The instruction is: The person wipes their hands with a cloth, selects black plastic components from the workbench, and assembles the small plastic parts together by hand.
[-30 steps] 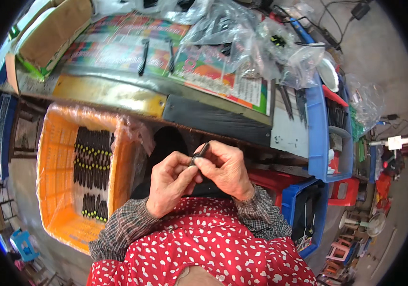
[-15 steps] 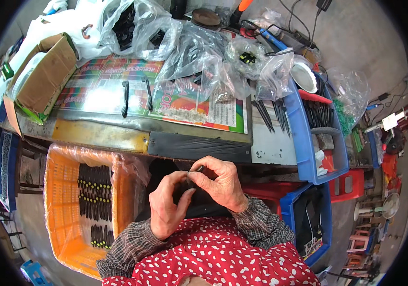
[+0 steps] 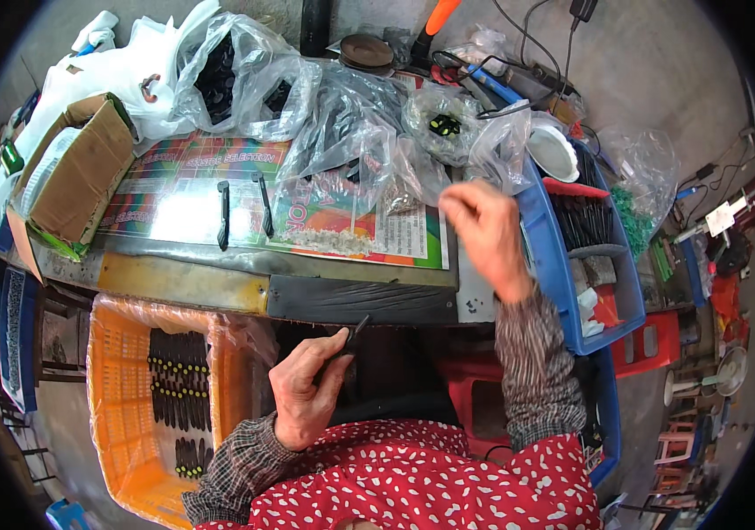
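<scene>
A: Slim black part point(image 3: 353, 336): where does it lie?

B: Low in the view at about 6 o'clock, below the front edge of the surface point(image 3: 218, 284). It is clamped in the left hand point(image 3: 307, 393), whose fingers point(image 3: 335, 343) are closed round its lower end; the upper end sticks up and out toward 1 o'clock.

A: And the right hand point(image 3: 483, 234)?

B: Raised over the surface at about 1 o'clock from the left hand, well apart from it. It is blurred; its fingers look loosely curled, and I cannot tell whether they pinch anything.

A: What surrounds the right hand?

B: Clear plastic bags point(image 3: 342, 132) of dark pieces at 11 to 12 o'clock, and a blue bin point(image 3: 541, 238) just beside it at 3 o'clock, holding black strips point(image 3: 582, 221).

A: What lies on the surface itself?

B: A colourful printed sheet point(image 3: 210, 168) with two black strips point(image 3: 223, 215) on it, side by side near 10 o'clock from the held part. A brown cardboard box point(image 3: 73, 181) stands at the far 9 o'clock end.

A: And beside the left hand?

B: An orange crate point(image 3: 121, 415) lined with clear film at 9 o'clock, below the surface, with rows of black pieces point(image 3: 179, 389) laid inside. Both forearms wear checked sleeves point(image 3: 528, 371) over a red garment with white spots point(image 3: 413, 486).
</scene>
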`<state>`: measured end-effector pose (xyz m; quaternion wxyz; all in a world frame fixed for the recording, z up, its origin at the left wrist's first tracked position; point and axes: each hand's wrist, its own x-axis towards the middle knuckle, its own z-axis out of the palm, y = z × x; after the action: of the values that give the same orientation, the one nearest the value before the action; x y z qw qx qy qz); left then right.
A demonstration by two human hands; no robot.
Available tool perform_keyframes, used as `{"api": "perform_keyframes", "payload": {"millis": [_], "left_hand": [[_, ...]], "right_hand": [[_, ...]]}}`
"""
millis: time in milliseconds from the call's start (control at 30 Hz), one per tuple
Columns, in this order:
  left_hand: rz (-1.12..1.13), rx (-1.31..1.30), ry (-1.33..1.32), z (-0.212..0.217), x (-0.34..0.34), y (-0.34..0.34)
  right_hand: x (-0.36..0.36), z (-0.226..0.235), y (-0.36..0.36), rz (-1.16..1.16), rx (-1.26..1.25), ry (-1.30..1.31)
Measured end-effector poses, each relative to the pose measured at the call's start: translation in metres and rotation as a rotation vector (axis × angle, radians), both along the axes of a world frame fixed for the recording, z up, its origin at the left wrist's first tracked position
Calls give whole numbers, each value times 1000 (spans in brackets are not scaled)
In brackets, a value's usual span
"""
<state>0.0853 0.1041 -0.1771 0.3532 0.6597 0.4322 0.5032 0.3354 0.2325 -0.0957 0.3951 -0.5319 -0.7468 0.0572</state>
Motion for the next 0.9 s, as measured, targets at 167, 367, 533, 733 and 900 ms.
{"api": "perform_keyframes", "payload": {"millis": [167, 367, 533, 733, 900], "left_hand": [[-57, -172, -133, 1, -3, 3], [-71, -322, -241, 2, -9, 7], [-76, -365, -297, -3, -11, 10], [-82, -374, -271, -8, -11, 14], [-92, -380, -311, -9, -13, 14]], "right_hand": [[46, -10, 86, -142, 152, -189], [48, -21, 147, -383, 92, -427], [40, -20, 167, -445, 1, -594], [46, -24, 178, -490, -145, -536], [41, -20, 166, -423, -76, -410]]}}
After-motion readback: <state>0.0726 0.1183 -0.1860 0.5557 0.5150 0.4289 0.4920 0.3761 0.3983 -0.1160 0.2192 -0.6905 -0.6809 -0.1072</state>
